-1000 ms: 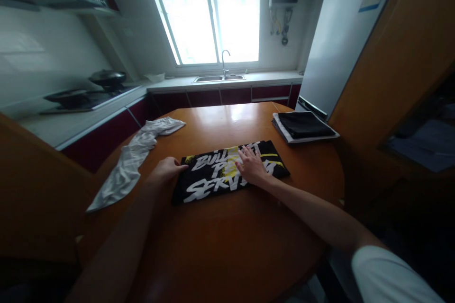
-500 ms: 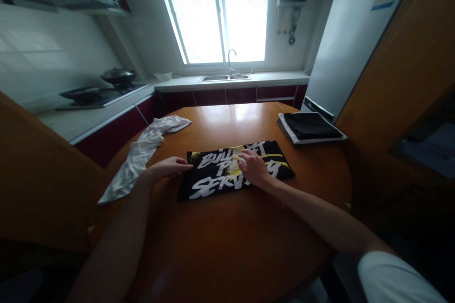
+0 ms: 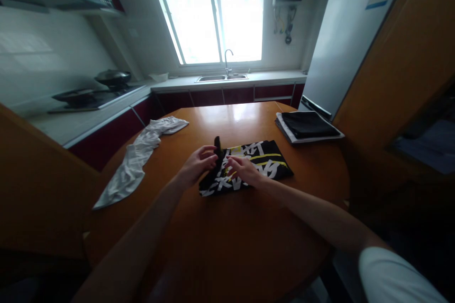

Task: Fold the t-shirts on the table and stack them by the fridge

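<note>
Sitting far beyond the left hand (image 3: 195, 166), out on its outer side, a dark pan (image 3: 113, 77) is resting on the stove (image 3: 102, 99). Nearer, still to the left of that hand and well apart from it, a crumpled white cloth (image 3: 131, 161) is trailing along the edge of the wooden table (image 3: 249, 232). The left hand itself is reaching in at the near-left end of a folded black printed cloth (image 3: 262, 155), its fingers bending against a narrow raised flap (image 3: 218, 146) that is standing up on the side toward the right hand. Whether the fingertips are truly pinching that flap, I am not able to tell. Between the two hands, just to the right of the flap, some of the white and yellow print is showing. The right hand (image 3: 244, 170) is hovering or resting lightly over the middle of the cloth, which one I am unable to say; its fingers are curving loosely, thumb a little apart, gripping nothing. Past that hand, the rest of the cloth is lying flat on the table. Farther right and beyond it, a neat stack of folded clothes (image 3: 309, 125) is sitting well clear, with a pale fridge (image 3: 337, 42) standing behind.
</note>
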`<state>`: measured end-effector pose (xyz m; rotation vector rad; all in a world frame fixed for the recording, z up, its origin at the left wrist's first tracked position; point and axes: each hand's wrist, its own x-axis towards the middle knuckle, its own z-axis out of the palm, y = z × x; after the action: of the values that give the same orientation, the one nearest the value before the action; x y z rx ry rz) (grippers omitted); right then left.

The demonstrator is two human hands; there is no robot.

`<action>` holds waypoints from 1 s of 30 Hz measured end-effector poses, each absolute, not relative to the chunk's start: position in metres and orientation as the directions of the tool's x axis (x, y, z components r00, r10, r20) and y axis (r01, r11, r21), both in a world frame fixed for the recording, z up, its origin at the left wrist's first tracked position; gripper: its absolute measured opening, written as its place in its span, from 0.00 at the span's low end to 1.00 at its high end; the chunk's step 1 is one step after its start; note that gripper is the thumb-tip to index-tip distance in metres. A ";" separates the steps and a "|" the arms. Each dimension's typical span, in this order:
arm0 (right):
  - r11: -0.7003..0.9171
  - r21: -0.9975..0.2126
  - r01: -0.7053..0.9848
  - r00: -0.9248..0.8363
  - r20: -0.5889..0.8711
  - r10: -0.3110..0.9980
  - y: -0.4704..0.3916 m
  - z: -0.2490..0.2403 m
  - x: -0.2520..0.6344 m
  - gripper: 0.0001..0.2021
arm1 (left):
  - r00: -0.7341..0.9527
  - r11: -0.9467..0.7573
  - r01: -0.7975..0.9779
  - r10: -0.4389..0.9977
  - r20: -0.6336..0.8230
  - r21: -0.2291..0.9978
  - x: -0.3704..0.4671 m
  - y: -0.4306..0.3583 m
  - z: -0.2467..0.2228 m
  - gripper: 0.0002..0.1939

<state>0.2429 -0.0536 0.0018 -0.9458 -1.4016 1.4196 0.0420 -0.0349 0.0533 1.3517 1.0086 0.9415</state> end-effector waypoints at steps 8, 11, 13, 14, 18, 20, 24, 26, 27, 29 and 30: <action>-0.066 -0.989 -0.135 -0.232 -0.033 0.972 -0.057 0.004 0.244 0.10 | 0.234 0.249 -0.175 0.950 -0.205 0.953 0.086 -0.046 0.022 0.22; -0.092 -0.987 -0.131 -0.200 -0.065 0.978 -0.054 0.004 0.241 0.06 | 0.231 0.323 -0.289 0.937 -0.261 0.901 0.084 -0.043 0.023 0.22; -0.081 -0.991 -0.104 -0.157 -0.064 0.986 -0.052 0.002 0.238 0.07 | 0.234 0.340 -0.321 0.933 -0.274 0.884 0.085 -0.042 0.023 0.22; -0.073 -0.994 -0.086 -0.134 -0.061 0.989 -0.052 0.001 0.238 0.08 | 0.235 0.347 -0.323 0.931 -0.280 0.881 0.086 -0.042 0.022 0.22; -0.027 -0.999 -0.045 -0.078 -0.024 0.997 -0.049 -0.001 0.237 0.08 | 0.231 0.351 -0.335 0.930 -0.285 0.874 0.087 -0.043 0.027 0.20; 0.010 -0.999 -0.049 -0.058 0.013 0.998 -0.047 0.002 0.239 0.09 | 0.217 0.279 -0.372 0.953 -0.209 0.886 0.083 -0.044 0.034 0.19; 0.031 -0.994 -0.107 -0.023 0.034 0.999 -0.038 0.021 0.257 0.11 | 0.070 -0.115 -0.300 0.987 0.142 0.947 0.069 -0.043 0.045 0.15; 0.015 -0.991 -0.136 -0.019 0.018 1.000 -0.031 0.033 0.276 0.11 | 0.015 -0.295 -0.093 0.955 0.297 0.951 0.065 -0.042 0.044 0.11; 0.015 -0.991 -0.132 -0.005 0.016 1.000 -0.028 0.038 0.288 0.11 | 0.024 -0.357 0.032 0.934 0.356 0.934 0.065 -0.042 0.041 0.10; 0.022 -0.996 -0.090 0.048 0.017 0.999 -0.023 0.046 0.316 0.11 | 0.116 -0.455 0.248 0.890 0.440 0.855 0.069 -0.045 0.033 0.10; 0.020 -0.998 -0.060 0.073 0.015 0.997 -0.021 0.049 0.330 0.11 | 0.191 -0.504 0.323 0.863 0.467 0.801 0.073 -0.048 0.029 0.11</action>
<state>0.3300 -0.0206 0.0489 -1.1852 -1.1202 1.1714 0.0728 -0.0476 0.0288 1.9300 1.1056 1.2992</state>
